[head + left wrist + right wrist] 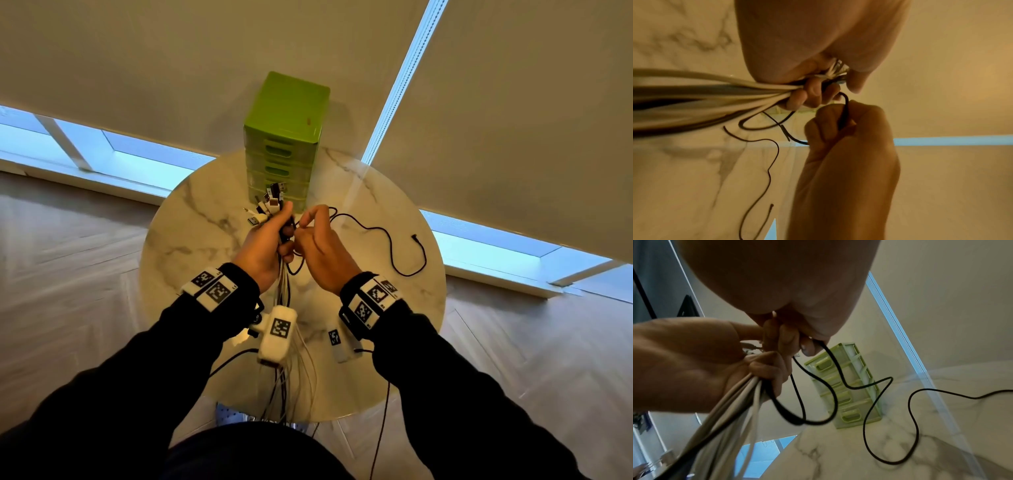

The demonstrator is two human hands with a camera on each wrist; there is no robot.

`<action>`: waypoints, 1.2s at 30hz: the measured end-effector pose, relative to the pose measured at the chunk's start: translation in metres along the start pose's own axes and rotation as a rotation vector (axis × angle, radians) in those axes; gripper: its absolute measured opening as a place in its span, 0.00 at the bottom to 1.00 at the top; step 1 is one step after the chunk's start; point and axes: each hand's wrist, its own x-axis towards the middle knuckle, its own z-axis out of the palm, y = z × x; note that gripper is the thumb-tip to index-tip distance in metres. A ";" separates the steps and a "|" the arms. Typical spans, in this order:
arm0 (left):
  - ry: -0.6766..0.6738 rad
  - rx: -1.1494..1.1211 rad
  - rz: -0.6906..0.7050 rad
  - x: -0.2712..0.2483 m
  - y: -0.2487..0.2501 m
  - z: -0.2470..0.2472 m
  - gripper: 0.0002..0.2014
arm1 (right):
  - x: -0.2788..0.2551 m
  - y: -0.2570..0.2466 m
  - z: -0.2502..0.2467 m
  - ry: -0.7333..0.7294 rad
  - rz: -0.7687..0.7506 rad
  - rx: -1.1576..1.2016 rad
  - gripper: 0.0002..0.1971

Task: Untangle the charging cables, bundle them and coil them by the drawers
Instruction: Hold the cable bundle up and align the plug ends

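Note:
My left hand (270, 240) grips a bundle of white and dark charging cables (286, 284) above the round marble table (191, 233). Their USB plugs (267, 205) fan out above my fist, and the cords hang down past the table's near edge. Beside it, my right hand (320, 240) pinches a thin black cable (387, 236), which snakes right across the tabletop to its loose plug end (416, 237). The left wrist view shows the bundle (705, 95) in my fist and the black cable (844, 113) held by the right fingers (828, 128). The right wrist view shows the black cable (910, 410) looping down to the marble.
A green set of small drawers (284, 144) stands at the table's far side, just beyond my hands, and also appears in the right wrist view (849, 386). Roller blinds and low window strips lie behind. Wooden floor surrounds the table.

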 end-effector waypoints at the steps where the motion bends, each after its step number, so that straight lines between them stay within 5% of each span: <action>1: 0.019 -0.040 -0.001 0.002 0.000 0.000 0.14 | -0.004 0.001 0.001 -0.033 0.007 -0.003 0.04; 9: 0.177 -0.229 0.136 0.008 0.016 -0.013 0.15 | -0.045 0.065 -0.007 -0.216 0.117 -0.281 0.18; 13: 0.182 -0.361 0.277 0.015 0.041 -0.031 0.15 | -0.065 0.110 -0.025 -0.321 0.364 -0.292 0.20; 17: 0.139 -0.095 0.406 0.013 0.049 -0.041 0.14 | -0.055 0.115 -0.044 -0.368 0.482 -0.440 0.12; 21: 0.054 0.310 0.448 0.004 0.024 -0.027 0.16 | 0.002 0.094 -0.047 -0.242 0.505 -0.658 0.23; 26: 0.091 0.534 0.307 0.004 -0.008 -0.022 0.14 | 0.043 0.038 -0.023 -0.064 0.232 -0.538 0.21; 36: 0.162 0.118 0.130 0.009 0.004 -0.026 0.15 | 0.029 0.001 0.013 -0.320 -0.166 -0.484 0.14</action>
